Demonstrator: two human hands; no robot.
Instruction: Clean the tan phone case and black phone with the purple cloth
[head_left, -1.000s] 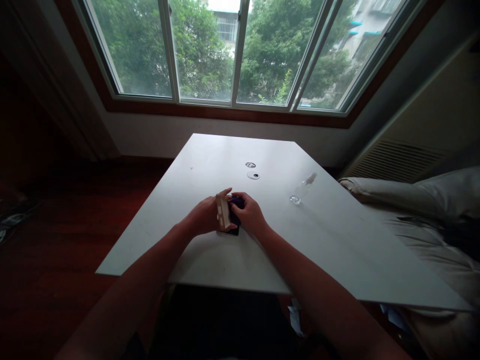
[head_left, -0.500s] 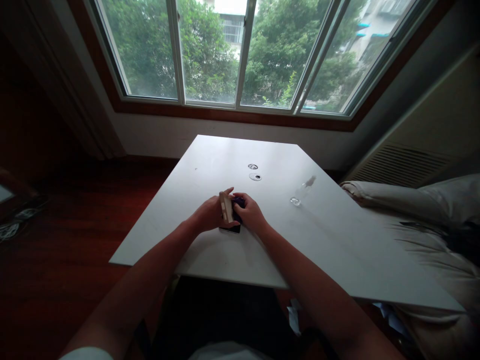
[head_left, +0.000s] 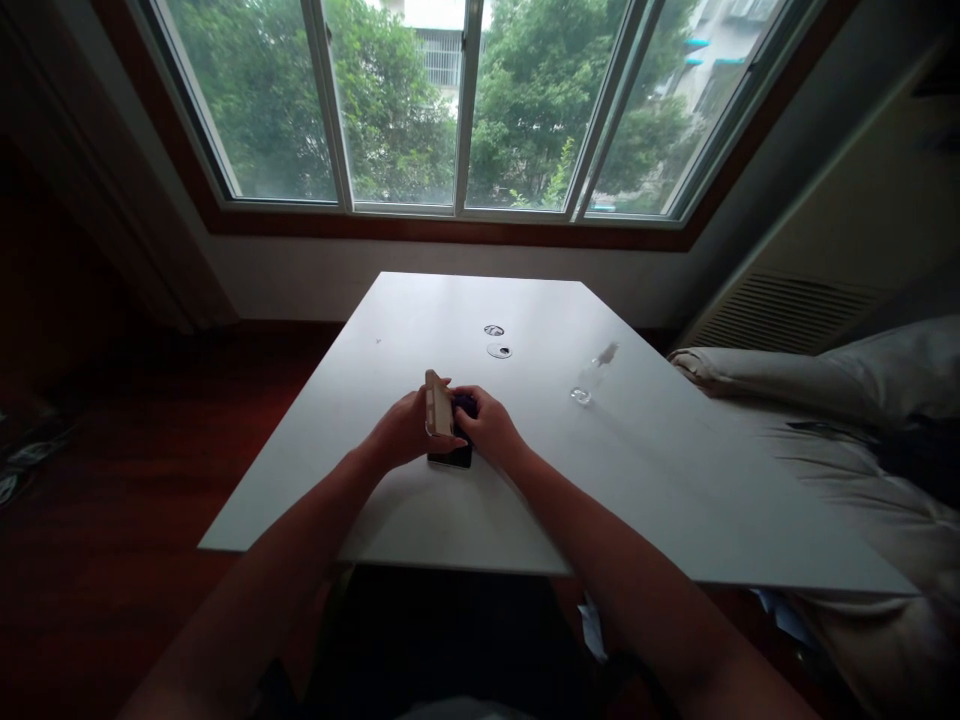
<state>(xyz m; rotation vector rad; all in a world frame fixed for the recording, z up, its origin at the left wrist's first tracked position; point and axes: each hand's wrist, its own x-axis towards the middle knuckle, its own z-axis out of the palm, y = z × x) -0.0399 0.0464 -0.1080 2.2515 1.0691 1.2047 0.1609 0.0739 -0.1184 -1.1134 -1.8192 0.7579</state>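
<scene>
My left hand point(head_left: 401, 430) grips a beige, shallow phone case point(head_left: 439, 408) by its left side, tilted up on edge. Wrapped in the curled fingers of my right hand point(head_left: 487, 422) is a dark purple cloth point(head_left: 467, 404), pressed against the inner side of the case. Under both hands a black phone-like slab point(head_left: 453, 460) lies flat on the white table point(head_left: 637, 490); only its near end shows. My fingertips on the far side of the case are mostly hidden.
Two small round printed pieces point(head_left: 499, 351) lie farther back on the table. A clear bottle-like object point(head_left: 581, 396) is to the right. A grey padded seat point(head_left: 825, 380) borders the table's right side, and a window point(head_left: 465, 120) is beyond.
The view has shifted slightly, so the table and hands appear a little farther left. The case stands more upright, and both hands keep their hold on the case and cloth.
</scene>
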